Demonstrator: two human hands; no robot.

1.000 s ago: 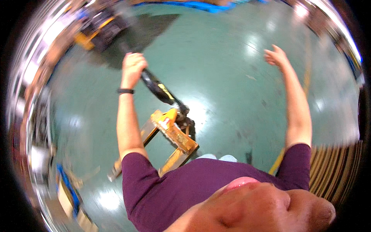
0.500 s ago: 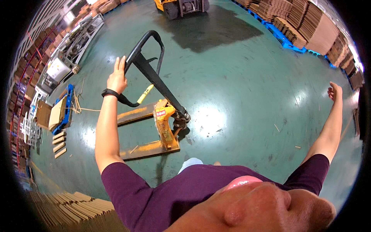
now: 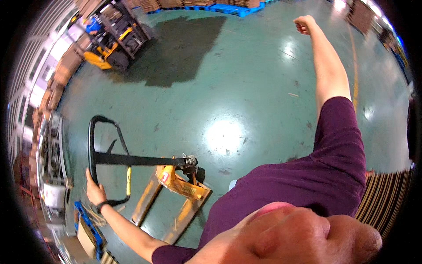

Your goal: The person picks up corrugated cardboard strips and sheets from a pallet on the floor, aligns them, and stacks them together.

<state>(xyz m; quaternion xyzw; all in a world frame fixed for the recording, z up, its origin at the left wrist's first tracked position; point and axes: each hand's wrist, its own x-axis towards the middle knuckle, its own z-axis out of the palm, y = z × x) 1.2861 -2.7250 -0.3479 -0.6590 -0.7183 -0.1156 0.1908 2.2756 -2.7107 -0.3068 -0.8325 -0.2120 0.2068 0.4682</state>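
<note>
Clearly, in the head view, the left fingers point(image 3: 89, 177) touch the outer side of a black, loop-shaped handle point(image 3: 91, 143), near its lower corner; they look mostly straight, and whether any of them wraps round it I cannot tell. A black band point(image 3: 102, 206) circles the wrist just behind them. To their right, a yellow strip point(image 3: 129, 180) covers part of the loop's other side, and above it a straight black shaft point(image 3: 138, 159) runs rightward to the worn yellow metal pallet jack point(image 3: 187, 187). That jack stands on the glossy green floor point(image 3: 255, 88), right of the left fingers, its two forks slanting toward the lower edge. Below the same fingers lies a blue pallet point(image 3: 84, 216) with a pale flat board point(image 3: 86, 237). The right fingers point(image 3: 302, 29) are raised well apart from the jack, loosely curled, with nothing seen in their hold; how tightly they close is unclear. Well to their left stands a yellow and black forklift point(image 3: 118, 55), carrying a person in blue point(image 3: 93, 27). Far below them, a stack of brown sheets point(image 3: 384, 193) stands beside the purple shirt point(image 3: 281, 176).
</note>
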